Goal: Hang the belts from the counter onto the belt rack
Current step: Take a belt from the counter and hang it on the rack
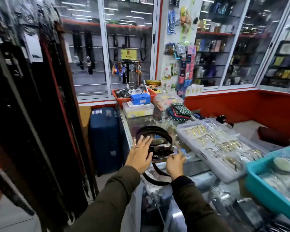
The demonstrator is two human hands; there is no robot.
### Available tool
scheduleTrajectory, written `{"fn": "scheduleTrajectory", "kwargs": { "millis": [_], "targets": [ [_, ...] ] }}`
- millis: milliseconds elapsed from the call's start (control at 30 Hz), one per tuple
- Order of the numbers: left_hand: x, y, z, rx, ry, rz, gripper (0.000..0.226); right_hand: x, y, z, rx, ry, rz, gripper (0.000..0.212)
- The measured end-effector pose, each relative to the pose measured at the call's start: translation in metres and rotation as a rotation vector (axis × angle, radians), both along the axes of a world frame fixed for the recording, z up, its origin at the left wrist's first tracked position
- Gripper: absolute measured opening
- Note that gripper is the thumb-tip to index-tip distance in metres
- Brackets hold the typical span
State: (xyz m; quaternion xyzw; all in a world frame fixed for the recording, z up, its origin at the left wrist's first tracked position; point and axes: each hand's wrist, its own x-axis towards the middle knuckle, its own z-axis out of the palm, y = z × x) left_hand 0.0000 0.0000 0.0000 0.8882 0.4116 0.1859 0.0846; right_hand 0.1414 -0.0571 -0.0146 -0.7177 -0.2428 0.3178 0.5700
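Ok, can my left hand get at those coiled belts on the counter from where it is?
Probably yes. The left hand is open, fingers spread, right at the near-left edge of the coiled belts on the glass counter. Nothing sits between them; the right hand is at their front.

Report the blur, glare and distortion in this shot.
Head view: hanging belts at left smear with motion blur; ceiling-light glare streaks the glass cabinet doors; wide-angle bending tilts the right-hand shelves; both hands and the coiled belts look fairly sharp.
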Motion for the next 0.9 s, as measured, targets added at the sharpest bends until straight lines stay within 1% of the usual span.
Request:
{"fn": "scheduleTrajectory", "kwargs": {
  "millis": [33, 100, 133, 200, 267, 333, 433, 467, 567, 600, 633, 733, 800, 900],
  "targets": [
    [0.01, 0.004, -0.002, -0.045, 0.082, -0.05, 0.059, 0.006, 0.005, -0.003, -0.017, 0.157, -0.004, 0.045],
    [0.027, 0.011, -0.004, -0.151, 0.254, -0.118, 0.06, 0.013, 0.012, -0.005, -0.01, 0.506, 0.008, 0.013],
    [0.035, 0.015, -0.004, -0.2, 0.314, -0.14, 0.06, 0.015, 0.013, -0.006, -0.007, 0.622, -0.031, 0.013],
    [0.047, 0.021, -0.007, -0.255, 0.375, -0.133, 0.062, 0.022, 0.02, -0.019, 0.015, 0.795, -0.017, 0.025],
    [0.054, 0.024, -0.007, -0.25, 0.404, -0.11, 0.061, 0.021, 0.025, -0.023, 0.015, 0.857, 0.041, 0.025],
    [0.06, 0.025, -0.006, -0.22, 0.353, -0.084, 0.054, 0.022, 0.029, -0.025, 0.022, 0.901, 0.036, 0.028],
    [0.063, 0.028, -0.008, -0.221, 0.186, -0.055, 0.044, 0.021, 0.034, -0.025, 0.051, 0.923, 0.018, 0.04],
    [0.063, 0.029, -0.008, -0.224, 0.148, -0.043, 0.043, 0.022, 0.037, -0.026, 0.075, 0.929, 0.013, 0.039],
    [0.063, 0.027, -0.008, -0.241, 0.045, 0.001, 0.04, 0.022, 0.039, -0.024, 0.153, 0.926, -0.033, 0.016],
    [0.064, 0.027, -0.007, -0.242, 0.006, 0.008, 0.039, 0.022, 0.038, -0.023, 0.19, 0.923, -0.047, 0.014],
    [0.064, 0.027, -0.006, -0.247, -0.037, 0.013, 0.038, 0.023, 0.037, -0.022, 0.227, 0.915, -0.05, 0.016],
    [0.059, 0.026, 0.002, -0.261, -0.214, 0.024, 0.035, 0.021, 0.037, -0.01, 0.309, 0.846, -0.006, 0.037],
    [0.054, 0.025, 0.01, -0.259, -0.347, 0.034, 0.034, 0.017, 0.037, 0.005, 0.366, 0.771, 0.041, 0.04],
    [0.041, 0.022, 0.029, -0.202, -0.519, 0.071, 0.035, 0.007, 0.039, 0.036, 0.447, 0.661, 0.125, 0.04]
  ]
}}
